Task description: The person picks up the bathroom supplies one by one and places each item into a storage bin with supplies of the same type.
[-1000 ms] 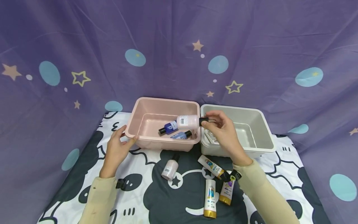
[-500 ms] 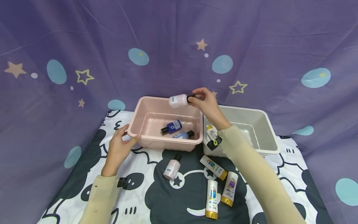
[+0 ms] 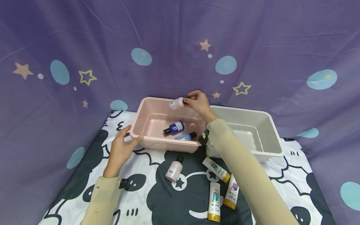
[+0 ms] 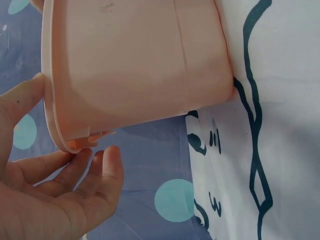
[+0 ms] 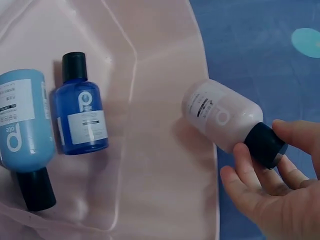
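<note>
My right hand (image 3: 200,105) holds a pale pink bottle (image 3: 177,103) by its black cap. The bottle lies tilted at the far rim of the pink plastic bin (image 3: 161,144), its base pointing into the bin in the right wrist view. Inside that bin lie a dark blue bottle (image 5: 82,117) and a light blue bottle (image 5: 27,120), both black-capped. At the bin's near left corner my left hand (image 3: 121,153) grips the rim, thumb against it and fingers curled beneath the edge, as the left wrist view shows.
A pale grey bin (image 3: 244,110) stands right beside the pink one, partly behind my right sleeve. On the sheep-print cloth in front lie another pale pink bottle (image 3: 173,171) and white tubes with gold caps (image 3: 216,169). A purple curtain (image 3: 174,47) hangs behind.
My right hand has carried the pale pink bottle from above the blue bottles back to the far rim, then slightly left and down. My left hand keeps its hold on the corner.
</note>
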The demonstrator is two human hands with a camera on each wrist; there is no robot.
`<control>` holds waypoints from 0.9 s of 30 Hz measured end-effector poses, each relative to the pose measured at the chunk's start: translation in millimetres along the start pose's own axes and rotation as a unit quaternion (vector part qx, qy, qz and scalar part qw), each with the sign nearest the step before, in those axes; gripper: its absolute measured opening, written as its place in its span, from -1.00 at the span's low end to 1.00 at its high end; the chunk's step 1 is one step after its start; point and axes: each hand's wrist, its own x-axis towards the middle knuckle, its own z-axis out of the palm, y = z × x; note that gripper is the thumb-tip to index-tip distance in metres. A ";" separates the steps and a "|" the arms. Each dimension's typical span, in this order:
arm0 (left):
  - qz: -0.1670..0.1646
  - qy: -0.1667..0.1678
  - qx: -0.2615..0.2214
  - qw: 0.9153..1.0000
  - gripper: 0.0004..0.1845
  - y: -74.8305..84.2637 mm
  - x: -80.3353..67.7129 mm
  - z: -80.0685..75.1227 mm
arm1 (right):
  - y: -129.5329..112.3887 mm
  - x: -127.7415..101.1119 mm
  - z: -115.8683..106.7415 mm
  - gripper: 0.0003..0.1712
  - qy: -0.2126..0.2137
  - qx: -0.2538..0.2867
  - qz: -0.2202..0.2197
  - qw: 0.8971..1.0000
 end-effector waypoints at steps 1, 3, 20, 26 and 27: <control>0.000 -0.001 -0.001 1.000 -0.16 0.1 0.0 0.3 | 1.8 0.6 1.2 -0.62 0.002 -0.006 0.001 1.000; 0.000 -0.003 -0.003 1.000 -0.17 0.3 0.2 0.8 | 5.7 1.5 2.8 -0.67 0.011 -0.013 -0.002 1.000; -0.008 -0.003 -0.001 1.000 -0.16 1.8 0.8 -0.7 | -13.2 -39.6 -16.2 -0.66 -0.045 0.075 -0.059 0.994; -0.007 -0.007 -0.002 1.000 -0.16 1.3 1.4 -1.5 | -4.8 -83.5 -28.5 -0.71 -0.076 0.058 -0.104 0.990; -0.007 -0.007 -0.002 1.000 -0.16 1.6 1.4 -1.6 | -2.7 -90.5 -29.9 -0.71 -0.076 0.055 -0.109 0.990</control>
